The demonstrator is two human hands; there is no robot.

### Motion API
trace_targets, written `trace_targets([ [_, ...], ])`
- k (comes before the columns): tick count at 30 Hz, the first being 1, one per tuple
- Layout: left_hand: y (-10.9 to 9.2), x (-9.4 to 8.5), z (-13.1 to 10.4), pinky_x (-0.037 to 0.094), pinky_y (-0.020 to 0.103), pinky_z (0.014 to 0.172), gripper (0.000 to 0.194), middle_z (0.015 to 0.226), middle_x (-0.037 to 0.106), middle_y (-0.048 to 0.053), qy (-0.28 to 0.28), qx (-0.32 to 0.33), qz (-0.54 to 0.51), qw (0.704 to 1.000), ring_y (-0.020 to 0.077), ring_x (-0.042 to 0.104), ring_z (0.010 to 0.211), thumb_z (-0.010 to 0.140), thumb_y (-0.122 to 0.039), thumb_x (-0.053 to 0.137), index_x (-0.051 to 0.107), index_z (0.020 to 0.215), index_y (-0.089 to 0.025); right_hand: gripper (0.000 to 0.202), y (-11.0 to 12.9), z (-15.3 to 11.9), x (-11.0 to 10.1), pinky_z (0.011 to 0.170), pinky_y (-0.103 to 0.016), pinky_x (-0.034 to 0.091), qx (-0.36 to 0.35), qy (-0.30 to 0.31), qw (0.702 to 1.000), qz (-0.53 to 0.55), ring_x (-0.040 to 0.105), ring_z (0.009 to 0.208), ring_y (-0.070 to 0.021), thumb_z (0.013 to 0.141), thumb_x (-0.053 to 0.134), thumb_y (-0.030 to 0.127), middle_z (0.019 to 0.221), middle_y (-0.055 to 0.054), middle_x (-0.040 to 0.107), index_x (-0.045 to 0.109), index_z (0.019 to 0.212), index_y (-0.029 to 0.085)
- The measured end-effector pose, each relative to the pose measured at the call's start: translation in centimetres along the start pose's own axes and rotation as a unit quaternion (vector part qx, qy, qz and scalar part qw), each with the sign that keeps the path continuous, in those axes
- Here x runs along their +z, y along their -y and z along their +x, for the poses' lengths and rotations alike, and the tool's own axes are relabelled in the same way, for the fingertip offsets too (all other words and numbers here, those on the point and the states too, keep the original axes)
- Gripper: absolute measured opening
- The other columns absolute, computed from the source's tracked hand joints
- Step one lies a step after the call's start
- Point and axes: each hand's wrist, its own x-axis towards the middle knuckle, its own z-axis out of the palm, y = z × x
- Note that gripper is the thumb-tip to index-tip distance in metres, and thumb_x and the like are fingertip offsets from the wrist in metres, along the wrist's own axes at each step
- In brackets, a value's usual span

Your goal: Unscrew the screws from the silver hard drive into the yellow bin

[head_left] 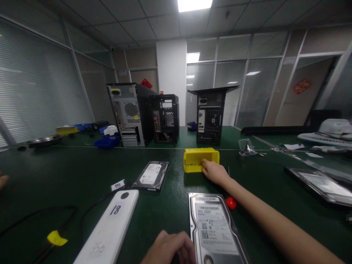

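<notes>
My right hand (214, 171) reaches into a yellow plastic bin (189, 167), its fingers bent and pressed together; whatever they pinch is hidden. Close to me lies a silver hard drive (216, 225), label side up. Along its left edge is my left hand (172, 249), fingers curled in, cut off by the bottom of the view; I cannot see what is inside them. A red rounded end (231, 202) and a thin dark shaft show on either side of my right forearm, like a screwdriver partly covered by it. Farther left rests a second hard drive (152, 175).
A white power bank (110, 227) marked 18 lies at left with a black cable. Three computer cases (129, 113) stand at the back. Another drive-like metal device (321, 185) and a small clear bag (246, 146) are at right. Another person's hand (3, 181) enters at left.
</notes>
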Motion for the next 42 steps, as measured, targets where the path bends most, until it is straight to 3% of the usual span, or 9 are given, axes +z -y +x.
trace_targets([
  [17,-1.5,-0.5,-0.8,0.032,0.03,0.086,0.056,0.083,0.068,0.001,0.014,-0.01,-0.017,1.0,0.0173,0.058,0.081,0.085,-0.07,0.038,0.061,0.086,-0.019,0.035,-0.1,0.0,0.0,0.084,-0.041,0.051,-0.005,0.006,0.999,0.04,0.061,0.099,-0.0199,0.091,0.053,0.033,0.117,-0.009,0.059,0.053,0.122,0.016],
  [26,0.5,0.1,0.1,0.033,0.03,0.081,0.056,0.076,0.065,-0.001,0.008,-0.002,0.002,1.0,0.017,0.056,0.075,0.078,-0.075,0.045,0.058,0.076,-0.021,0.033,0.1,0.1,0.1,0.083,-0.041,0.051,-0.011,0.017,0.999,0.043,0.061,0.098,-0.0195,0.091,0.053,0.032,0.117,-0.009,0.059,0.054,0.12,0.016],
  [33,0.5,0.0,0.0,0.033,0.03,0.078,0.059,0.086,0.069,0.002,0.009,0.009,0.01,1.0,0.0171,0.057,0.077,0.082,-0.074,0.037,0.059,0.08,-0.02,0.034,-0.1,0.3,0.3,0.083,-0.041,0.051,-0.007,0.015,0.999,0.042,0.061,0.099,-0.0197,0.091,0.053,0.033,0.117,-0.009,0.059,0.054,0.121,0.016],
  [42,0.8,0.3,0.0,0.033,0.029,0.082,0.052,0.084,0.068,0.0,0.011,-0.001,0.0,1.0,0.0169,0.056,0.076,0.077,-0.073,0.05,0.06,0.083,-0.022,0.033,-0.2,0.4,0.4,0.083,-0.04,0.052,0.005,0.016,0.999,0.042,0.061,0.098,-0.0193,0.091,0.053,0.033,0.116,-0.009,0.059,0.055,0.119,0.016],
])
